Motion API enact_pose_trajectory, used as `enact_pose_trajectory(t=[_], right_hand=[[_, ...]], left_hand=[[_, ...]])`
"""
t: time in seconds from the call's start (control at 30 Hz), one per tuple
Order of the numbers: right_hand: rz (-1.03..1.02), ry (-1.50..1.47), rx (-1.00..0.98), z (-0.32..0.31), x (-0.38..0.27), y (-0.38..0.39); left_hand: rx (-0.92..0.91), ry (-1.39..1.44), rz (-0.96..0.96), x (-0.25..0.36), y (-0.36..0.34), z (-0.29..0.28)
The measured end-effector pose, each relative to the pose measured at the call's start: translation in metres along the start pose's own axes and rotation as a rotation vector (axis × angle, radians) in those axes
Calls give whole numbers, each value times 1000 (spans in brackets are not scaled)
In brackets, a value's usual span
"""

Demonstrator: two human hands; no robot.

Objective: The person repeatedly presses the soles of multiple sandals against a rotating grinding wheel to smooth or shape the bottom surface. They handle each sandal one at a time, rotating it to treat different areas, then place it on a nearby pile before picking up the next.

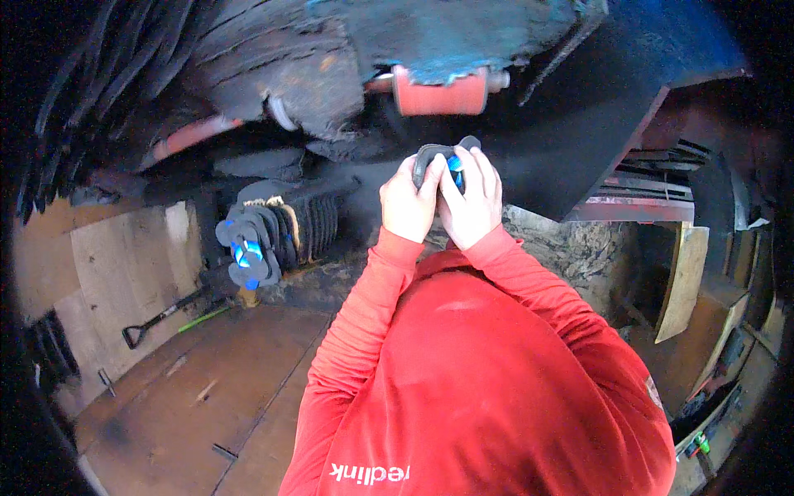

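Observation:
Both hands are raised close together in front of my chest. Between them is a dark grey, flat piece with rounded lobes [429, 155] and a shiny blue patch. My left hand [407, 201] closes on its left edge, thumb pressed against the near face. On the other side, my right hand [473, 198] grips it with the fingers bent around the right edge, beside the blue patch. To the left hangs or stands a row of similar dark lobed pieces [263, 236]; the frontmost carries a bright blue patch too. How the row is held up is unclear.
Beyond my hands lies a dark, blue-tinged machine body with a red cylinder [440, 91]. A large black slanted panel [616, 124] is at the right. A shovel handle [136, 335] and green stick [203, 319] lie left on the brown floor [207, 397]. Boards [683, 281] stand right.

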State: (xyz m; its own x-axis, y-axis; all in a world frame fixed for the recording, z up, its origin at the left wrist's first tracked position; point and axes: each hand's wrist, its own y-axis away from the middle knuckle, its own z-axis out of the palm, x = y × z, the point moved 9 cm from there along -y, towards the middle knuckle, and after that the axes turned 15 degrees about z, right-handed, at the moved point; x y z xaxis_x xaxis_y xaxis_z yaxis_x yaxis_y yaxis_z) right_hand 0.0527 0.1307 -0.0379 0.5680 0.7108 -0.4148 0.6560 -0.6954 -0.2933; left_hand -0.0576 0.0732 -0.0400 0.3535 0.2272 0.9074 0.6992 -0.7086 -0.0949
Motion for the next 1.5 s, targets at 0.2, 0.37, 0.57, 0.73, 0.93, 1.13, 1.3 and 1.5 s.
enact_pose_trajectory(t=[0.2, 0.37, 0.57, 0.73, 0.93, 1.13, 1.3, 1.5], right_hand=[[117, -227, 39, -10, 17, -30], [102, -313, -28, -6, 16, -37], [156, -247, -274, 6, 26, -40], [105, -205, -286, -1, 20, -48], [0, -210, -106, -14, 11, -48], [-117, -137, 46, -1, 15, -38], [295, -1007, -398, 27, 50, -26], [850, -2247, -1113, 95, 22, -29]], left_hand=[[-41, 19, 26, 28, -30, 10], [-54, -248, 293, 53, -46, 6], [-150, -330, 139, 27, -54, 17], [-126, -294, 77, 21, -52, 14], [-59, -317, 150, 45, -46, 2], [154, -283, 300, 54, -30, -5], [196, -265, 312, 33, -7, -20], [106, -399, 523, 56, -1, -22]])
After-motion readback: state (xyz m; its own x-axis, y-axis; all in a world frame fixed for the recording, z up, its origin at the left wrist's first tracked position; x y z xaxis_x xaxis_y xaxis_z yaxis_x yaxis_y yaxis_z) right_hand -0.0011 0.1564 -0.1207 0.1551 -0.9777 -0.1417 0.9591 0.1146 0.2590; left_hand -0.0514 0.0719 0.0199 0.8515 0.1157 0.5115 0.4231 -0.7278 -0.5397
